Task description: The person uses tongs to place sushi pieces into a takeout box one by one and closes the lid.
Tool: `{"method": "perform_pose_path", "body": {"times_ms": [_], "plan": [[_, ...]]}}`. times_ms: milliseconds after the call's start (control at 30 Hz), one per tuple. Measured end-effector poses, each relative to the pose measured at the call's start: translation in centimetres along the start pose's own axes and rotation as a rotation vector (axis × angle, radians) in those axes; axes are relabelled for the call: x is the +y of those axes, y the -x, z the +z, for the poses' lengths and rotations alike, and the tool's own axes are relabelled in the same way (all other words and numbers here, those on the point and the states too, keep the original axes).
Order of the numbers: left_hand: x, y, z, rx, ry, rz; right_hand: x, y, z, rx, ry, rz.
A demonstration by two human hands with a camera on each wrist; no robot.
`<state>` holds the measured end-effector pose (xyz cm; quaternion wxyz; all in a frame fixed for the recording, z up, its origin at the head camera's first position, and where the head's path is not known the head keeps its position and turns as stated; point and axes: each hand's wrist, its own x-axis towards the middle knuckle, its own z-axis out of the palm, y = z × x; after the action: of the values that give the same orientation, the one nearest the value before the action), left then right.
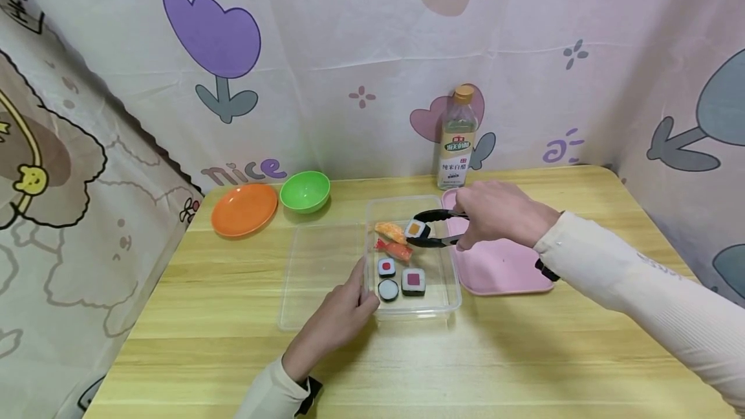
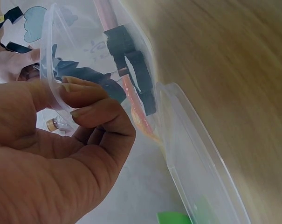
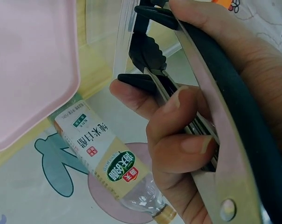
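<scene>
My left hand (image 1: 334,319) pinches the left rim of a clear plastic container (image 1: 419,310); in the left wrist view its thumb and curled fingers (image 2: 101,112) hold that rim. My right hand (image 1: 497,212) grips black-tipped metal tongs (image 3: 238,102) from the right. Between the tong tips is a sushi roll (image 1: 415,229) with an orange centre, above the container's upper part. Inside lie an orange-topped nigiri (image 1: 390,232), a red shrimp nigiri (image 1: 396,250), a red-centred roll (image 1: 386,267), a plain white round roll (image 1: 388,290) and a larger pink-centred roll (image 1: 413,281).
A clear lid (image 1: 320,277) lies flat left of the container. Behind it stand a green bowl (image 1: 305,191) and an orange plate (image 1: 244,209). To the right is a pink tray (image 1: 506,270), partly under my right arm. A vinegar bottle (image 1: 456,147) stands at the back edge.
</scene>
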<state>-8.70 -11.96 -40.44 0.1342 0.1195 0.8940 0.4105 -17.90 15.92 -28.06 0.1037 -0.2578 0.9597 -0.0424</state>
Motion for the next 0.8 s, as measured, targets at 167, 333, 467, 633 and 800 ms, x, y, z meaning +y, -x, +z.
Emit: {"method": "perform_pose_path", "body": {"times_ms": [167, 333, 467, 633, 800], "plan": [[0.0, 0.0, 0.0, 0.000, -0.001, -0.004, 0.0, -0.3, 0.0, -0.005, 0.004, 0.009], [0.0, -0.1, 0.0, -0.003, 0.002, 0.003, 0.2, -0.3, 0.0, -0.020, -0.002, 0.014], [0.0, -0.1, 0.0, -0.001, 0.002, 0.012, 0.4, 0.0, -0.2, -0.024, -0.018, 0.029], [0.1, 0.0, 0.0, 0.001, -0.003, 0.011, 0.8, 0.7, -0.3, 0.008, -0.061, 0.035], [0.1, 0.0, 0.0, 0.000, -0.008, 0.005, 1.5, 1.6, -0.1, 0.039, -0.114, 0.046]]}}
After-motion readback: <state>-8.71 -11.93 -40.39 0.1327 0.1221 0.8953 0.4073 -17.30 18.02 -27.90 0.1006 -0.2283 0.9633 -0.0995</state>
